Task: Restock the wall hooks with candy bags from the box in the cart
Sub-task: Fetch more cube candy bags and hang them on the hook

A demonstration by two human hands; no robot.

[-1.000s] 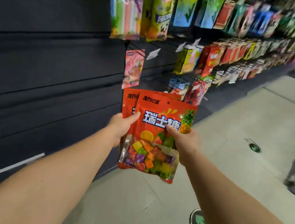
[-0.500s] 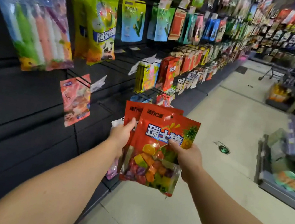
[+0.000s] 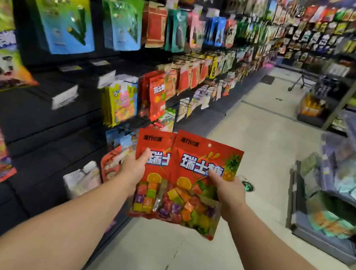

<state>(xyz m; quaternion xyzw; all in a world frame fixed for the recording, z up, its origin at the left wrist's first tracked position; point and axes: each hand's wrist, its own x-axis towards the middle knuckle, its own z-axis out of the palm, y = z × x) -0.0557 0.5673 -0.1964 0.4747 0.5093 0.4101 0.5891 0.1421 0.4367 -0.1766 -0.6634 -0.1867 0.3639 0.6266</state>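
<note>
I hold two red candy bags with clear windows showing coloured cubes, fanned side by side in front of me. My left hand (image 3: pixel 134 168) grips the left candy bag (image 3: pixel 154 173) at its left edge. My right hand (image 3: pixel 227 191) grips the right candy bag (image 3: pixel 192 184) at its right side, which overlaps the left one. Matching red bags (image 3: pixel 155 98) hang on wall hooks ahead and to the left, above my hands. The cart and box are out of view.
The black hook wall (image 3: pixel 39 125) on my left is packed with hanging snack bags. A grey shelf unit (image 3: pixel 324 239) with bagged goods stands on the right. The beige floor aisle (image 3: pixel 266 135) runs ahead between them.
I have moved forward along the wall and the view has swung right. The two bags have spread apart sideways. Both hands keep their grip.
</note>
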